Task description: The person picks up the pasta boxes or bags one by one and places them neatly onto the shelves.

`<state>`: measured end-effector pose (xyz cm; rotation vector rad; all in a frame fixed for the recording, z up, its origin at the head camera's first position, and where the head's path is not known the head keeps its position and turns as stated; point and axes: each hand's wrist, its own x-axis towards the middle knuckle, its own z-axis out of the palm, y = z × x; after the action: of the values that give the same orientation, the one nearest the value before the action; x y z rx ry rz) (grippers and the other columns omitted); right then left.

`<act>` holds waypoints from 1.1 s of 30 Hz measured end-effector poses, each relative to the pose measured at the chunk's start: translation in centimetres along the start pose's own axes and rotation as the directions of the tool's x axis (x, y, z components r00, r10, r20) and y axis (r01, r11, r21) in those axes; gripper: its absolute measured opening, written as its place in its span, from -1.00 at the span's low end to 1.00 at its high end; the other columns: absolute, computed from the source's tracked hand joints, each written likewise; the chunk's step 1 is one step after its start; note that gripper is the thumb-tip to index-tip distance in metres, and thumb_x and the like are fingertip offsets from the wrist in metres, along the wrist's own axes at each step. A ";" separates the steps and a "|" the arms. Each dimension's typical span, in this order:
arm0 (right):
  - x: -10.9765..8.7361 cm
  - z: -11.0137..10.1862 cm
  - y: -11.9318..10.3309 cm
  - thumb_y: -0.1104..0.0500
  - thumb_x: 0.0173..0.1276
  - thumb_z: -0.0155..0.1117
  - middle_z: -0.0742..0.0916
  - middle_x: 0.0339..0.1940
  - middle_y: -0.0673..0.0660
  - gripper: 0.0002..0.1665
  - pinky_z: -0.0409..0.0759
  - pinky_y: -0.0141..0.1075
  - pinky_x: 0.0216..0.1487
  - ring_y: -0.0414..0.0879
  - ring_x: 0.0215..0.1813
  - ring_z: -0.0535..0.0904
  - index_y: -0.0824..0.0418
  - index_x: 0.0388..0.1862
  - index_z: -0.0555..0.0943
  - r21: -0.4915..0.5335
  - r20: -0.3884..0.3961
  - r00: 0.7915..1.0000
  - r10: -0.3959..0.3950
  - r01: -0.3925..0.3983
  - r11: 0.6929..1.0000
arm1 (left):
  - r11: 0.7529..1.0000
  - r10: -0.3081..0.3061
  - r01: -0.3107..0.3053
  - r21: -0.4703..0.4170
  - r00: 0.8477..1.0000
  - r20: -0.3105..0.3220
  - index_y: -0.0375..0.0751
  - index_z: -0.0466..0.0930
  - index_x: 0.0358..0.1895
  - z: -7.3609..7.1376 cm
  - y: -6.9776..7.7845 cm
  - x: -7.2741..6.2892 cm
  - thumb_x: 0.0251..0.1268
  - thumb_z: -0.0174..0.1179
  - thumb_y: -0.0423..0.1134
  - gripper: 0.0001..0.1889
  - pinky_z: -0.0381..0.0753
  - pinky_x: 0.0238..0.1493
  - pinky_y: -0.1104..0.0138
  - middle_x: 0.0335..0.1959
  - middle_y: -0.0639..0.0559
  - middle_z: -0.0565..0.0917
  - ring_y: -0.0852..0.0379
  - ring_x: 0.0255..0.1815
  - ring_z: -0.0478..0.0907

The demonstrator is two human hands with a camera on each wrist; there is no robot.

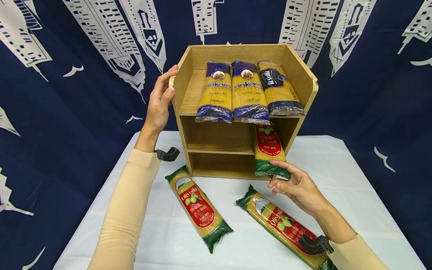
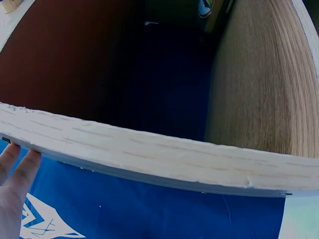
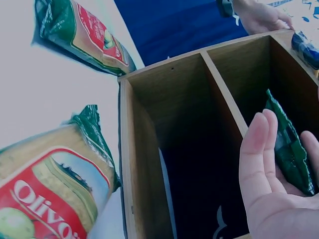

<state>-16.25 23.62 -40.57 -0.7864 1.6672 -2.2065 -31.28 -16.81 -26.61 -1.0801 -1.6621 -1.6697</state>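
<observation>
My left hand grips the left side edge of a wooden shelf unit, near its top. In the left wrist view, two fingertips touch the outside of that panel. A spaghetti pack with a red label lies in the right part of the middle compartment, its green end sticking out at the front. My right hand holds this end, thumb above and fingers below; the right wrist view shows the green wrapper between them.
Two Ankara pasta packs and a third yellow pack fill much of the top shelf. On the white table, one Olivoilà pack lies in front of the unit and another Olivoilà pack lies under my right forearm.
</observation>
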 end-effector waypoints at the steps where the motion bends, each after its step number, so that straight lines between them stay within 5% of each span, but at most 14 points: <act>1: -0.1 0.0 0.1 0.55 0.48 -0.01 0.74 -0.10 0.28 -0.31 0.69 -0.18 -0.02 -0.02 -0.04 0.73 0.31 0.55 0.24 -0.001 0.015 1.000 0.002 -0.002 1.000 | 1.000 0.000 0.000 0.000 1.000 -0.001 -0.42 0.37 0.37 0.0 0.0 0.0 0.47 -0.02 -0.20 -0.49 0.23 0.46 0.11 0.53 -0.22 0.32 -0.04 0.54 0.22; 7: -0.7 0.5 0.6 0.47 0.54 0.01 0.59 0.31 0.34 -0.41 0.65 -0.12 0.07 0.05 0.07 0.70 0.43 0.51 0.24 0.031 0.100 0.995 0.004 -0.007 0.999 | 1.000 0.002 -0.002 -0.008 1.000 0.001 -0.42 0.37 0.37 0.0 -0.1 0.1 0.47 -0.01 -0.20 -0.49 0.24 0.46 0.11 0.52 -0.23 0.32 -0.04 0.54 0.22; 18: -0.4 1.4 1.0 0.46 0.55 -0.02 0.46 0.44 0.41 -0.45 0.60 -0.09 0.17 0.13 0.20 0.63 0.59 0.46 0.21 0.037 0.190 0.978 -0.085 0.079 0.996 | 1.000 -0.004 0.004 0.008 1.000 -0.001 -0.43 0.36 0.37 -0.1 0.0 0.0 0.47 -0.03 -0.21 -0.49 0.24 0.46 0.11 0.53 -0.20 0.32 -0.03 0.54 0.22; 33: 1.3 0.4 0.6 0.44 0.54 0.02 0.46 0.40 0.35 -0.40 0.65 -0.17 0.07 0.05 0.13 0.65 0.51 0.49 0.18 -0.037 0.062 0.997 -0.037 0.039 0.999 | 1.000 -0.008 0.008 0.006 1.000 -0.008 -0.41 0.37 0.37 0.0 -0.1 0.0 0.47 -0.02 -0.18 -0.49 0.21 0.48 0.10 0.53 -0.21 0.32 -0.02 0.56 0.19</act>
<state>-17.15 22.47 -40.69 -0.8934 1.6839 -2.1588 -31.34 -16.81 -26.67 -1.0641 -1.6678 -1.6712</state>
